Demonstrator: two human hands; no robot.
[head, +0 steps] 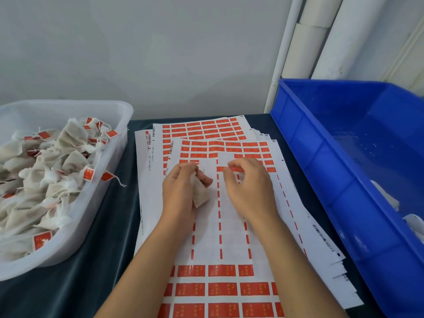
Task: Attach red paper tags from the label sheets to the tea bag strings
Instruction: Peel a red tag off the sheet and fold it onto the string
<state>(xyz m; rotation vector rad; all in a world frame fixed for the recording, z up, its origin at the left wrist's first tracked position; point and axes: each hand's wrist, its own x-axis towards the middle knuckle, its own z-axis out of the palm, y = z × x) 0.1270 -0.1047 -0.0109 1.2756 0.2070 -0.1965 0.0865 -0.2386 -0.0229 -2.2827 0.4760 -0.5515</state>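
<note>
Left hand [177, 191] holding tea bag [200, 193]; right hand [249, 184] pinching red tag [232, 169] off sheet [231, 226]. Next: stick onto string.

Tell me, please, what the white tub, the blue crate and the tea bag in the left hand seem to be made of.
White tub: translucent, matte plastic, probably; its contents show faintly through the wall.
Blue crate: hard, glossy plastic, seemingly; moulded ribs and shiny highlights.
Tea bag, gripped by the left hand: thin filter paper or non-woven mesh; creased, dull, off-white.
</note>
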